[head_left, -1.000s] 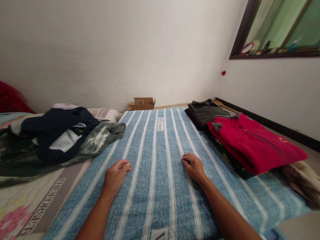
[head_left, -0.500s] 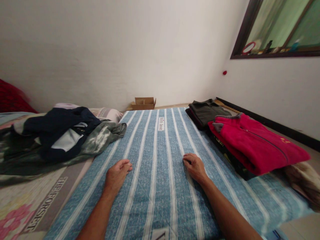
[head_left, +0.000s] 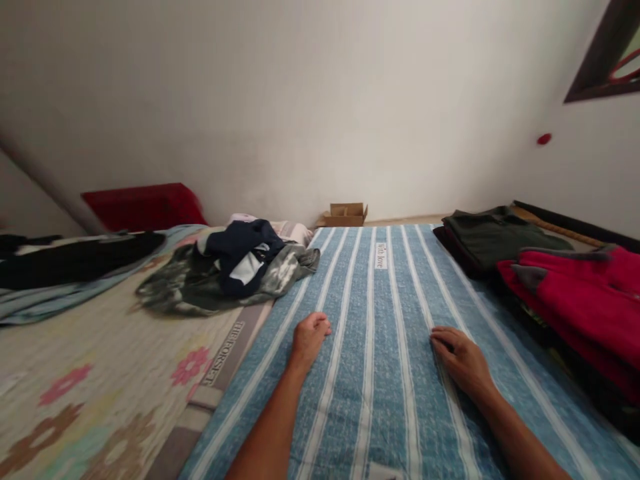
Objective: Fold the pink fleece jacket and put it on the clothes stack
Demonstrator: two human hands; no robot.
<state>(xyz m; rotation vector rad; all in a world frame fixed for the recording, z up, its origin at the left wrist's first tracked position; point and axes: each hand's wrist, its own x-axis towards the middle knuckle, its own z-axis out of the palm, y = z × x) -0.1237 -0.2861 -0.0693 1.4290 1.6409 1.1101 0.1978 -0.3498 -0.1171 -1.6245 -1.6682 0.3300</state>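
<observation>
My left hand (head_left: pixel 309 335) rests on the blue-and-white striped cloth (head_left: pixel 357 373), its fingers curled together with nothing seen in them. Across from it, my right hand (head_left: pixel 459 355) lies on the same cloth with bent fingers, the thumb close to them, also without anything visible inside. The hands are well apart. Left of my left hand lies a crumpled heap: a navy and white garment (head_left: pixel 250 257) on top of a grey-green patterned garment (head_left: pixel 180 287). To the right of my right hand is a pink-red fleece jacket (head_left: pixel 585 287), folded on a stack and cut off by the frame edge.
Dark folded clothes (head_left: pixel 500 233) lie at the far right. A cardboard box (head_left: pixel 347 213) stands by the wall. On the left are a flowered bed cover (head_left: pixel 120 373), black clothing (head_left: pixel 95 257) and a red object (head_left: pixel 145 210). A window frame (head_left: pixel 595 60) is at the upper right.
My view has turned left, so everything sits further right and more of the flowered cover and black clothing shows. Both hands keep about the same pose on the striped cloth.
</observation>
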